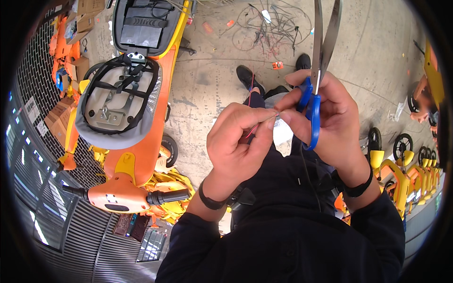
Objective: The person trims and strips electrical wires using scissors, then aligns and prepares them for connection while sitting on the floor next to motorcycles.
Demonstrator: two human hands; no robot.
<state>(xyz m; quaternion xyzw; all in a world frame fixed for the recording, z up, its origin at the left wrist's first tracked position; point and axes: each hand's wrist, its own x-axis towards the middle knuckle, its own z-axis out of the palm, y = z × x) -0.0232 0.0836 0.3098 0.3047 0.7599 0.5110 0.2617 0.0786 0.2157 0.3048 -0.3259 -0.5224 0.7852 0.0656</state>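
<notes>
My left hand is closed in a pinch on a thin red wire, part of which shows between the fingers. My right hand has a pair of scissors hooked by its blue handles, with the long metal blades pointing up and slightly apart. The right thumb and a fingertip also meet the left fingertips at one small spot, where the wire's end is mostly hidden. A dark thin cord hangs below the right hand, in front of my dark clothing.
An orange and yellow scooter stands close on my left, its seat flipped over. Tangled black wires lie on the concrete floor ahead. Several yellow scooters line the right side, near another person's hand. Cardboard boxes sit far left.
</notes>
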